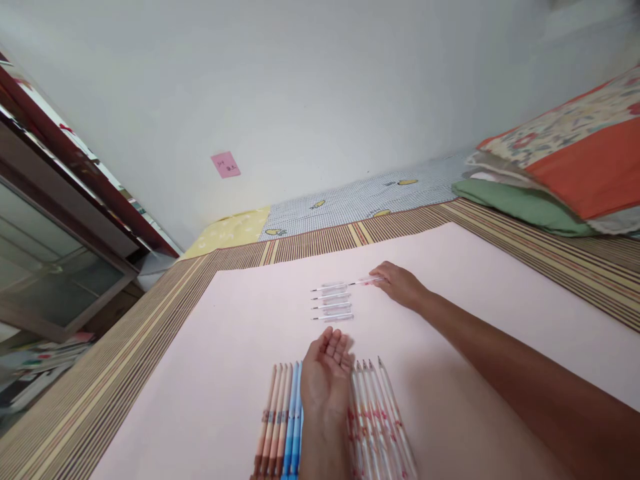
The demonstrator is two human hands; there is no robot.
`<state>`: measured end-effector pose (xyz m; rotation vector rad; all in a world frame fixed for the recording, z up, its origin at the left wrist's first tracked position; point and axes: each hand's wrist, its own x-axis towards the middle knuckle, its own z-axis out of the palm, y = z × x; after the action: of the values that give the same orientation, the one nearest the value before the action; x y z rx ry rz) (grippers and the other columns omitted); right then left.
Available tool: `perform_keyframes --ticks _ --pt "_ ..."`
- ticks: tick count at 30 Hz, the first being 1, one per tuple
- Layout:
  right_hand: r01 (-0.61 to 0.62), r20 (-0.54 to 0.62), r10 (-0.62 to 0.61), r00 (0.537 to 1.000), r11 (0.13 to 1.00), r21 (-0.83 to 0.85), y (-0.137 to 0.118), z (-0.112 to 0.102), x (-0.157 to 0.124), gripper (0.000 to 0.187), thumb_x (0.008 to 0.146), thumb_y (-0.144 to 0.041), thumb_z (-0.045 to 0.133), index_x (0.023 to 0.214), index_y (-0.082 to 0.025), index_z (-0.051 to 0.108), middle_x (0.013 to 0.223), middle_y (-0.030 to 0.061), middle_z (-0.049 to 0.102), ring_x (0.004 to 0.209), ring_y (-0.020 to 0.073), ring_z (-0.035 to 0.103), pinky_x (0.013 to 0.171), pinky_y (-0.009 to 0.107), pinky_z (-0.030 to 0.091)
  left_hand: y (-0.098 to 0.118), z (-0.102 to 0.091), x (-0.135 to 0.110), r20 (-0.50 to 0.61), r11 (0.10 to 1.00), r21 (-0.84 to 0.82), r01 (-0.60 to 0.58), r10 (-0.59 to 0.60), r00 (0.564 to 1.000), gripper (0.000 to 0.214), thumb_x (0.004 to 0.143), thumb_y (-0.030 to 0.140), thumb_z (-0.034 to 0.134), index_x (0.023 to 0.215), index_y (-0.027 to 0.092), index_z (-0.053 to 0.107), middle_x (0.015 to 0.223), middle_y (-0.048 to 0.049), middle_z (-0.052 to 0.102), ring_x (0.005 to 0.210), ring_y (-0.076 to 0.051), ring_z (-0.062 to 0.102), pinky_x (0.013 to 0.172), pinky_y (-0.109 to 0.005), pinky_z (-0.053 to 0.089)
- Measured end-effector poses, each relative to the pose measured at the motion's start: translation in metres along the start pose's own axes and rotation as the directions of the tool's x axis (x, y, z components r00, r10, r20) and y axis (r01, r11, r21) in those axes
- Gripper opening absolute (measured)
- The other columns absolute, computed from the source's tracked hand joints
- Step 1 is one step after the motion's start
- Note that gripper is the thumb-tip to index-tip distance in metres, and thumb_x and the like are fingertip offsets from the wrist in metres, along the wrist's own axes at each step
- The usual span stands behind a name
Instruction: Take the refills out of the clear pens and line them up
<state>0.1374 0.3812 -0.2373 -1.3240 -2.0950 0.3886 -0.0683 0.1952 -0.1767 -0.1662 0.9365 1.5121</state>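
Note:
In the head view my right hand [397, 283] pinches the end of a slim white stick with a dark tip [361, 282], which looks like a pen refill. Its tip points left, close to a short stack of several similar white sticks [332, 307] lying crosswise. My left hand [327, 373] is palm up with its fingers apart, slightly curled and seemingly holding nothing. Under and beside that wrist runs a row of pens: peach and brown pens [273, 417], blue pens [293, 423], and clear pens with red patterns [375, 420]. My left forearm hides the row's middle.
A large pale pink sheet [200, 373] lies on a striped mat [100, 373]. Folded bedding with an orange cushion [585, 160] sits at the right. A pink note [225, 165] is on the wall; a cabinet with glass panes [45, 260] stands at the left.

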Motion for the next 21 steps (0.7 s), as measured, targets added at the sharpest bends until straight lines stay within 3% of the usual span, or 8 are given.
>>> perform_keyframes --ticks 11,17,21 --pt "0.012 -0.011 -0.012 1.0 1.0 -0.013 0.001 0.002 0.0 0.025 0.089 -0.028 0.061 0.112 -0.022 0.065 0.115 0.0082 0.066 0.094 0.0203 0.065 0.087 0.033 0.05 -0.002 0.0 0.0 0.003 1.0 0.013 0.005 -0.005 1.0 0.012 0.091 0.013 0.054 0.092 0.008 0.064 0.082 -0.0088 0.068 0.068 -0.016 0.07 0.05 -0.021 0.051" --pt "0.1 0.027 -0.097 0.995 0.987 -0.128 -0.005 -0.004 -0.002 0.035 0.091 -0.028 0.057 0.126 -0.023 0.06 0.131 0.0088 0.059 0.101 0.0214 0.065 0.084 0.033 0.051 -0.002 -0.001 0.002 0.005 1.0 0.01 0.009 -0.009 1.0 0.011 0.091 0.012 0.054 0.093 0.007 0.064 0.081 -0.0089 0.068 0.067 -0.016 0.07 0.049 -0.021 0.051" --pt "0.182 0.101 -0.164 0.981 0.961 -0.209 -0.01 -0.007 0.0 0.033 0.095 -0.021 0.047 0.124 -0.024 0.061 0.135 0.0076 0.056 0.099 0.0195 0.065 0.078 0.031 0.049 -0.004 -0.002 0.002 0.022 1.0 0.001 0.014 -0.014 1.0 0.011 0.091 0.011 0.055 0.093 0.007 0.064 0.081 -0.0091 0.068 0.068 -0.016 0.07 0.049 -0.021 0.051"
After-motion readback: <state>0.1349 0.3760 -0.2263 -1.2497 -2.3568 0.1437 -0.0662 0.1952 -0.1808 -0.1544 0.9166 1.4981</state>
